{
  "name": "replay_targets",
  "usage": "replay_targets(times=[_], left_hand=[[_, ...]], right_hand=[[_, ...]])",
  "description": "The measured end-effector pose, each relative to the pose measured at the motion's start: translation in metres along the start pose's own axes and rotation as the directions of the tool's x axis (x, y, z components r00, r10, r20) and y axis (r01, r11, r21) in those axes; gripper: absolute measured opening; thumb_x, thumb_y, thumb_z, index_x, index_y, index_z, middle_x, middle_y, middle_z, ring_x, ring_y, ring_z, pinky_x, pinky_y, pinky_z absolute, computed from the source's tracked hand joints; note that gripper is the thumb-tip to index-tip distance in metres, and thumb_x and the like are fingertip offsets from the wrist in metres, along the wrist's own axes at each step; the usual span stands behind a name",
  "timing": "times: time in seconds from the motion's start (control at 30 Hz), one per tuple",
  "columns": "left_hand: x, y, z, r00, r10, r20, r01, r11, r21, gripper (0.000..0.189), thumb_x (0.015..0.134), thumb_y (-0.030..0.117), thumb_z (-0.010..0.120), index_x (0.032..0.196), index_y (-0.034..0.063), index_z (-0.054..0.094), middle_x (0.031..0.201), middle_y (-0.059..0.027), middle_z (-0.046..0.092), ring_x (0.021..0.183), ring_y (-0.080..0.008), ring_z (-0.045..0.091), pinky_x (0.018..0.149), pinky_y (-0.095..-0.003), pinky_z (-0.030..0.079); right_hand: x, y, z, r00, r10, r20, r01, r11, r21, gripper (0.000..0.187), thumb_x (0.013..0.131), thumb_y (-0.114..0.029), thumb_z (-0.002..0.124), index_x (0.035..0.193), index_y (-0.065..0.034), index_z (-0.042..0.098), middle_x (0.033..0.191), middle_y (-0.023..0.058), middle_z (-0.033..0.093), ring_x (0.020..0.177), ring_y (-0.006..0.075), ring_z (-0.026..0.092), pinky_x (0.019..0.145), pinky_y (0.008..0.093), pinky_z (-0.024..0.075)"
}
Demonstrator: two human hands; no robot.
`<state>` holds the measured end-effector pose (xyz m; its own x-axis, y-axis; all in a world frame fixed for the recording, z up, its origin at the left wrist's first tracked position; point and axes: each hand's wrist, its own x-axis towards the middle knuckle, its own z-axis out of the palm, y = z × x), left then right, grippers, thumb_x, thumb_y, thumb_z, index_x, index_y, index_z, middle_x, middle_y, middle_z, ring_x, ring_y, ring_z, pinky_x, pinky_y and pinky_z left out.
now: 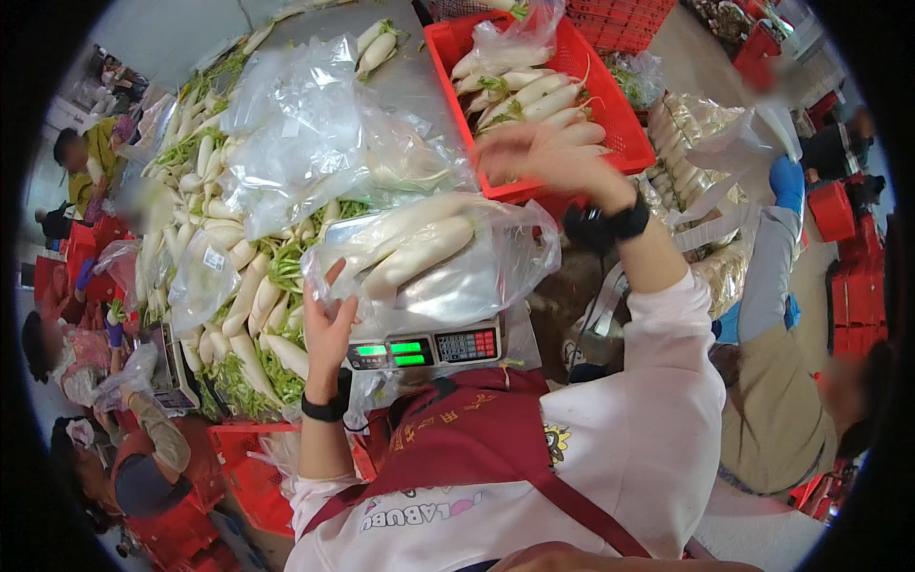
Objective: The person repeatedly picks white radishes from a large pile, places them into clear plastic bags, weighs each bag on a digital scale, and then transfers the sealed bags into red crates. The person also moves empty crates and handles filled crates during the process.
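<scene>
A clear plastic bag [515,268] with a few white radishes [422,254] inside lies on the pan of a digital scale [422,350] with lit green displays. My left hand [331,314] is at the bag's left end, fingers apart; whether it pinches the plastic is unclear. My right hand [547,157], blurred, is over the near edge of a red plastic crate [629,146] of white radishes [543,96]. Its fingers look spread, but their grip is hidden by the blur. Each wrist wears a black band.
Loose radishes with green leaves [250,300] are heaped left of the scale. Empty-looking clear bags [293,136] lie on the metal table [314,25]. Bagged radishes [679,136] are stacked at the right, beside a co-worker's blue-gloved hand [786,184]. Other people work at the left.
</scene>
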<state>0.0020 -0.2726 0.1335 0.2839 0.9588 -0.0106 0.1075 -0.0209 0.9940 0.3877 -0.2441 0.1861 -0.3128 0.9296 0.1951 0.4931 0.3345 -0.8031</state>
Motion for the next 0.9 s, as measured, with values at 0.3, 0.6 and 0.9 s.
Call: replay_targets(times=[0.3, 0.6, 0.9], left_hand=[[-0.026, 0.016, 0.005, 0.926, -0.201, -0.321, 0.219, 0.976, 0.021, 0.026, 0.083, 0.003, 0.062, 0.106, 0.0029, 0.050, 0.086, -0.0022, 0.053, 0.070, -0.0105, 0.054, 0.063, -0.0250, 0.048], [-0.016, 0.031, 0.020, 0.893, -0.272, -0.358, 0.314, 0.947, 0.064, 0.018, 0.082, 0.002, 0.061, 0.097, 0.0020, 0.050, 0.079, -0.0031, 0.054, 0.066, -0.0111, 0.052, 0.061, -0.0236, 0.045], [-0.016, 0.036, 0.022, 0.877, -0.331, -0.349, 0.345, 0.938, -0.022, 0.033, 0.084, 0.001, 0.058, 0.115, -0.0005, 0.047, 0.096, -0.0087, 0.058, 0.073, -0.0124, 0.055, 0.065, -0.0255, 0.046]], right_hand=[[-0.002, 0.281, -0.093, 0.696, 0.577, -0.429, -0.714, 0.488, -0.502, 0.035, 0.081, -0.023, 0.056, 0.110, -0.0025, 0.059, 0.101, 0.0209, 0.063, 0.097, 0.0353, 0.061, 0.086, 0.0448, 0.0471], [0.057, 0.388, -0.055, 0.894, 0.153, -0.422, -0.421, -0.040, -0.906, 0.028, 0.086, -0.021, 0.046, 0.110, -0.0110, 0.059, 0.117, 0.0067, 0.057, 0.113, 0.0236, 0.052, 0.093, 0.0464, 0.0376], [0.084, 0.397, -0.082, 0.687, 0.607, -0.400, -0.545, 0.065, -0.836, 0.024, 0.088, -0.013, 0.046, 0.106, -0.0111, 0.062, 0.111, 0.0101, 0.061, 0.107, 0.0290, 0.058, 0.088, 0.0453, 0.0468]])
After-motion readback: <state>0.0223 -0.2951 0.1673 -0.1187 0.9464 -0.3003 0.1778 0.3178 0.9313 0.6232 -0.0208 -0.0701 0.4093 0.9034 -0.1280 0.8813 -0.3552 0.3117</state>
